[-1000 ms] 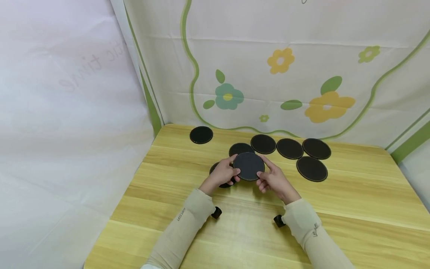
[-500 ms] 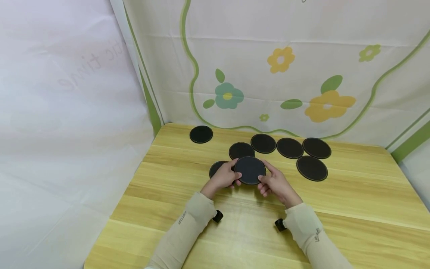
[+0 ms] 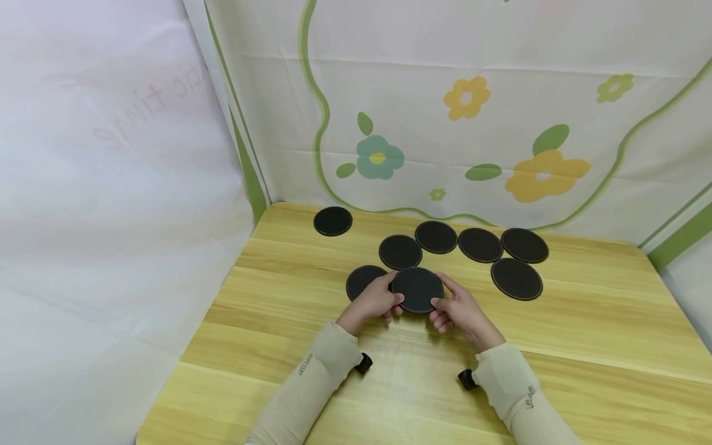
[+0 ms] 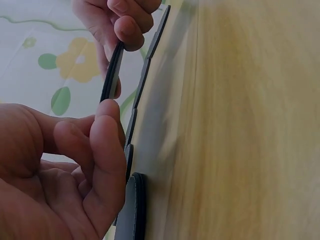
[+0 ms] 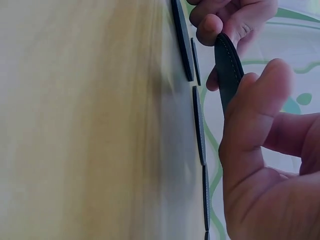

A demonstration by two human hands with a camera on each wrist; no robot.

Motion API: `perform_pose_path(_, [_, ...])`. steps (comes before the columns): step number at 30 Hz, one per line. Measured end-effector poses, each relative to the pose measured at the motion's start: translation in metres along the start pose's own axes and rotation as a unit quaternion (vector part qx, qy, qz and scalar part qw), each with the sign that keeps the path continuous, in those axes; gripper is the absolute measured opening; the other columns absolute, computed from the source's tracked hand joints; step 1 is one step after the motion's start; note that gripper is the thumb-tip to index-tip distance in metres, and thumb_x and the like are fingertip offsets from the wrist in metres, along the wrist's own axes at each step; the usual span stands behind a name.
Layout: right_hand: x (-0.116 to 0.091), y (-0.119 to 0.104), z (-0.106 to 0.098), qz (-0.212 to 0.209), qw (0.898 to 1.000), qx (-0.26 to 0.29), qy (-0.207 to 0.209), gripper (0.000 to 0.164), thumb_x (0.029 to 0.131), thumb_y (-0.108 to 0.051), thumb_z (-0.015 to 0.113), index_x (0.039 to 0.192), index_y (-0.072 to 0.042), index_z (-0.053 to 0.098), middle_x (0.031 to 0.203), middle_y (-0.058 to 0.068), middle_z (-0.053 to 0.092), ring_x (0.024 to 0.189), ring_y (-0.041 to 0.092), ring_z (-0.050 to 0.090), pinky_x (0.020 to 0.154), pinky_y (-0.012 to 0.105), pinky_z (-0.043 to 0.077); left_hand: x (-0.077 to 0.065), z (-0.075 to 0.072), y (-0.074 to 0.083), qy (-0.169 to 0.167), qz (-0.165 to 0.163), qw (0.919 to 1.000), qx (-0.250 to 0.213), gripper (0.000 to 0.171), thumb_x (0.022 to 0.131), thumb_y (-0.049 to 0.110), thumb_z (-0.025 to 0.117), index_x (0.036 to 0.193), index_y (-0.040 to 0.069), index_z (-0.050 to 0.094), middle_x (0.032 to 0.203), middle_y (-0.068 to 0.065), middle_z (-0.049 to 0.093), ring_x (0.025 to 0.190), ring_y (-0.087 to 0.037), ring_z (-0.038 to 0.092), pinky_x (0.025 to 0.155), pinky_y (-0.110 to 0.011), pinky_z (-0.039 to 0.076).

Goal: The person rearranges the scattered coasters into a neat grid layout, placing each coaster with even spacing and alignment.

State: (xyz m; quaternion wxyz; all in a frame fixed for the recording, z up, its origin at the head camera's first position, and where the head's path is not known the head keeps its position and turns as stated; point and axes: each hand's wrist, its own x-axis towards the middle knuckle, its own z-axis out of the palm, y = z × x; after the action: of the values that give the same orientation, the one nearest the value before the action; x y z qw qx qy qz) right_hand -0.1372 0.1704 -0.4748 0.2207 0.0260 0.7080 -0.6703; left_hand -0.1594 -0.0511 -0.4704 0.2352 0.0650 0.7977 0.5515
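Observation:
Between my two hands is a round black coaster (image 3: pixel 418 290) with a stitched rim. My left hand (image 3: pixel 376 300) pinches its left edge between thumb and fingers. On the opposite edge my right hand (image 3: pixel 461 312) has a like pinch. Both wrist views show the held coaster (image 4: pixel 113 72) raised off the tabletop, seen nearly edge-on. Partly behind my left hand, another black coaster (image 3: pixel 364 281) lies on the table. Just beyond the held one is a further coaster (image 3: pixel 400 252).
Along the back of the wooden table (image 3: pixel 411 395) lie several more coasters (image 3: pixel 481 245), some edge to edge. One coaster (image 3: pixel 333 221) is apart at the far left corner, another (image 3: pixel 517 279) nearer on the right. A flowered curtain (image 3: pixel 434 123) hangs behind.
Both hands have drawn the held coaster a little toward me and slightly right, uncovering more of the coaster beyond it. The coasters on the table stay put.

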Motion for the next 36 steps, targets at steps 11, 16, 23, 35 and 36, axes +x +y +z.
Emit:
perform_pose_path(11, [-0.003,0.004,-0.001,0.019,0.999,0.03,-0.006,0.076,0.103,0.0,0.05,0.165,-0.016,0.009,0.064,0.009,0.065,0.047,0.015,0.06,0.048,0.03,0.054,-0.003,0.004,0.006,-0.007,-0.033,0.9994,0.006,0.07,0.102,0.008,0.059,0.162,0.009,0.023,0.072,-0.017,0.069,0.041,-0.016,0.045,0.045,-0.03,0.048])
perform_pose_path(16, [-0.002,0.006,-0.002,0.026,0.999,0.035,-0.007,0.076,0.103,0.0,0.05,0.165,-0.016,0.008,0.064,0.009,0.065,0.047,0.014,0.061,0.048,0.03,0.055,-0.002,0.004,0.007,0.0,-0.032,0.9983,0.049,0.069,0.102,0.012,0.06,0.161,0.007,0.024,0.071,-0.013,0.07,0.042,-0.015,0.043,0.043,-0.026,0.04])
perform_pose_path(23, [0.001,0.008,-0.003,0.031,0.999,0.032,-0.005,0.076,0.104,-0.001,0.05,0.165,-0.016,0.008,0.066,0.01,0.065,0.048,0.014,0.06,0.048,0.03,0.055,0.004,0.005,0.004,0.005,-0.039,0.9968,0.07,0.07,0.102,0.014,0.062,0.161,0.009,0.026,0.069,-0.009,0.07,0.042,-0.015,0.044,0.038,-0.026,0.034])
perform_pose_path(35, [0.003,0.006,-0.004,0.044,0.999,0.026,-0.002,0.075,0.104,0.0,0.049,0.164,-0.014,0.008,0.068,0.012,0.066,0.049,0.015,0.062,0.049,0.031,0.056,0.008,0.008,-0.002,0.019,-0.015,0.9926,0.119,0.069,0.099,0.014,0.066,0.158,0.004,0.032,0.063,-0.006,0.067,0.057,-0.016,0.064,0.061,-0.024,0.042])
perform_pose_path(36, [0.004,0.006,-0.004,0.044,0.999,0.023,-0.002,0.075,0.104,0.0,0.049,0.164,-0.014,0.008,0.068,0.012,0.066,0.049,0.015,0.062,0.049,0.031,0.056,0.007,0.008,-0.002,0.019,-0.016,0.9925,0.12,0.069,0.099,0.015,0.066,0.158,0.004,0.032,0.063,-0.005,0.067,0.057,-0.016,0.064,0.065,-0.026,0.043])
